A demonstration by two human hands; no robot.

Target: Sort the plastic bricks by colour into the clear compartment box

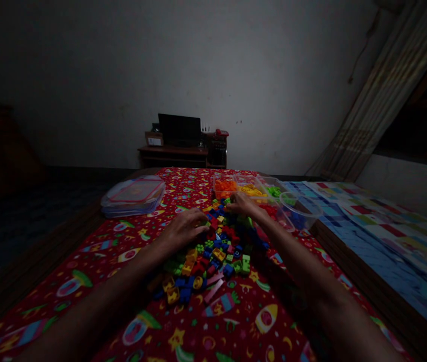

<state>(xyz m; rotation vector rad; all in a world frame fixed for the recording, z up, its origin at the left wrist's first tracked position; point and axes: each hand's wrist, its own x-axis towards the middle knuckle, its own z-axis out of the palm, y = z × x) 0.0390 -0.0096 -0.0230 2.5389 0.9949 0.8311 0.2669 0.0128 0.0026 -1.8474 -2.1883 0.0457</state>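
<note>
A loose pile of toy building bricks (219, 254) in blue, red, yellow, green and pink lies on a red patterned cloth. My left hand (188, 227) rests at the pile's left side, fingers curved and the thumb apart from them, close to the bricks. At the far end of the pile, my right hand (242, 205) reaches down with its fingers bent together; whatever is between the fingertips is hidden. Just beyond it stand clear containers with sorted bricks: orange bricks (225, 186), yellow bricks (251, 190) and green bricks (274, 191). Red bricks (270, 209) sit nearer.
To the right, a round clear tub (313, 213) stands by blue bricks. Stacked clear lids (134, 195) lie on the left of the red cloth (176, 339). A desk with a monitor (179, 129) is against the wall; a checked bedspread (398, 241) spreads at right.
</note>
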